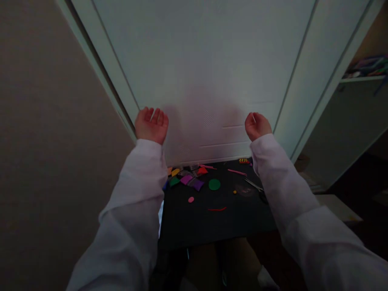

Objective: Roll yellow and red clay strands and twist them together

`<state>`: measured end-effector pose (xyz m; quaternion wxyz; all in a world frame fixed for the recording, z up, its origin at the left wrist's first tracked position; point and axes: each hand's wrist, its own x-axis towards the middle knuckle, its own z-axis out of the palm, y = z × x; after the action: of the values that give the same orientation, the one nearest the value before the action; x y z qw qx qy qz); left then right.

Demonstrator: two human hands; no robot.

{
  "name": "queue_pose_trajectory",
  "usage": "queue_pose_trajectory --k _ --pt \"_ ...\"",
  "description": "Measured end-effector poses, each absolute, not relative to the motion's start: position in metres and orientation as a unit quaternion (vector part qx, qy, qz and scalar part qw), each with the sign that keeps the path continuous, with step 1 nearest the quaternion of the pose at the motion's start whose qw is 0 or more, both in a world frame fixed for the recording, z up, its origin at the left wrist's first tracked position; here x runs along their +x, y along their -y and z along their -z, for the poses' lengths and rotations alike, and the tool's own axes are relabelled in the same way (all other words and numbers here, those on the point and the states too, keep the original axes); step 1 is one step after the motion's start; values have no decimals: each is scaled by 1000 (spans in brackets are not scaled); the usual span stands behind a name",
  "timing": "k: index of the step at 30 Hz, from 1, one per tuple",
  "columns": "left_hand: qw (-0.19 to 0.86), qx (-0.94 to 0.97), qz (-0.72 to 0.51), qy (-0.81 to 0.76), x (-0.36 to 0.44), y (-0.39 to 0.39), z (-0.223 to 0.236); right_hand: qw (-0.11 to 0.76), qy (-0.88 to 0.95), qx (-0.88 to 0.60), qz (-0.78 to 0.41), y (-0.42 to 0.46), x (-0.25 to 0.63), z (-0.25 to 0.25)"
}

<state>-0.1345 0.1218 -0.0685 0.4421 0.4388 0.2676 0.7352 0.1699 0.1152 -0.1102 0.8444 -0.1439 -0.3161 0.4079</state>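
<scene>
Both arms, in white sleeves, stretch forward above a black table (194,226). My left hand (152,124) is raised at the left with its palm turned up. Its fingers are slightly bent and apart, holding nothing. Level with it on the right is my right hand (257,126), loosely curled with a gap between thumb and fingers, and I see nothing in it. Neither hand touches the table. Below them lie a green disc (214,184), a smaller pink disc (190,199), a thin red strip (217,209) and a small yellow ball (235,192).
Several coloured packets (186,179) lie at the table's back left. Pink strips (237,172), scissors (254,184), a clear plastic piece (245,190) and a red-and-yellow item (243,161) are on the right. A white panel (209,60) rises behind the table; a brown wall (54,153) stands left.
</scene>
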Motion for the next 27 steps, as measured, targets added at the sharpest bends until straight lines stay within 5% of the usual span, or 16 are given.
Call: queue_pose_trajectory --k 8,13,16,23,27 --pt "77 740 -558 -368 -75 0 161 831 405 -198 -327 12 101 111" --pt "60 773 -451 -442 -83 42 247 817 380 -288 -324 47 110 160" --pt "43 759 -431 -486 -85 48 299 800 394 -398 -215 49 109 221" --pt "39 709 -417 -568 -76 13 365 395 700 -596 1 14 54 336" --pt "60 654 -474 -586 -84 3 375 259 774 -575 55 -8 35 353"
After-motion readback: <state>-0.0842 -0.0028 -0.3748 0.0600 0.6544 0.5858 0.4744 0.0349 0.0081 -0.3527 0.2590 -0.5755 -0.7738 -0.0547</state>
